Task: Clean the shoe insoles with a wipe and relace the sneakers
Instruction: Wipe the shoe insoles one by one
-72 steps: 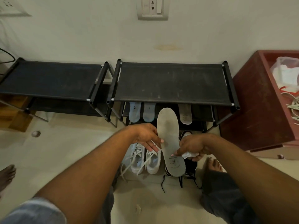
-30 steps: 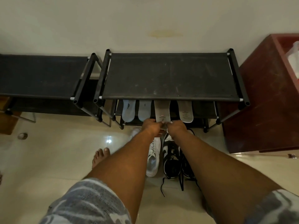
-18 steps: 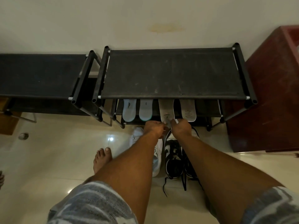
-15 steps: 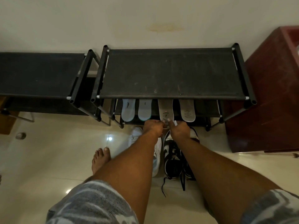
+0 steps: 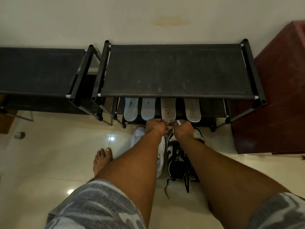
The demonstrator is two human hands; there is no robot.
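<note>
Slippage is our worry: the grey insole [image 5: 168,109] sits on the lower shelf of the shoe rack [image 5: 178,70] at frame centre, heel right at the front bar, so a careless release could tip it onto the black-and-white sneakers [image 5: 175,162] below. Our left hand [image 5: 156,127] pinches that heel edge with curled fingers; our right hand [image 5: 183,129], just beside it, curls around the wipe [image 5: 178,122], its fingertips touching the heel or barely apart, we cannot tell which.

Left hand [image 5: 156,127] at heel of grey insole [image 5: 168,109], wipe [image 5: 178,122] in right hand [image 5: 183,130]
</note>
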